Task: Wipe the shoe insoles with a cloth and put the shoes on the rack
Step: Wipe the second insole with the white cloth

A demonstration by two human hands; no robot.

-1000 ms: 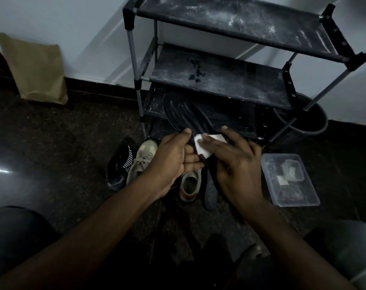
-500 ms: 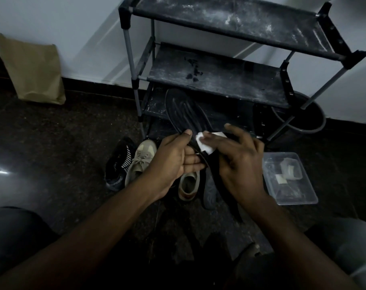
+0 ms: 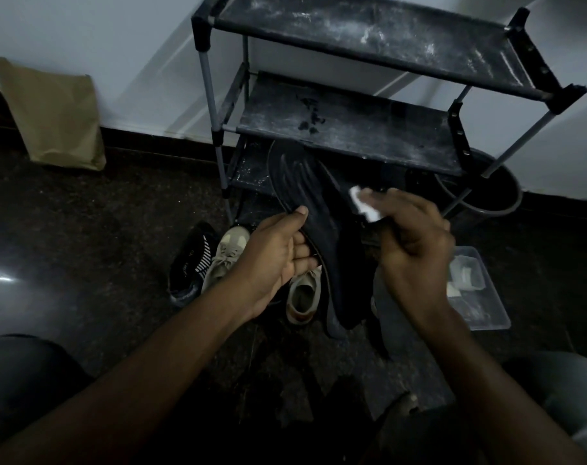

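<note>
My left hand [image 3: 278,253] grips a long dark insole [image 3: 305,186] by its left edge and holds it upright in front of the rack. A second dark insole [image 3: 345,263] hangs beside it, between both hands. My right hand [image 3: 416,250] pinches a small white cloth [image 3: 364,203] just off the right side of the insoles. On the floor below lie a beige sneaker [image 3: 226,255], a second beige sneaker [image 3: 304,297] and a black striped shoe [image 3: 190,263]. The dark, dusty shoe rack [image 3: 352,125] stands behind them with bare shelves.
A clear plastic box [image 3: 476,290] with small white pieces sits on the floor at the right. A dark round bin [image 3: 486,193] stands behind the rack's right leg. A brown paper bag [image 3: 54,115] leans on the wall at the left.
My right hand has drawn the cloth to the right, off the insole surface. The insoles now stand more upright and show more of their length. My left hand keeps its grip.
</note>
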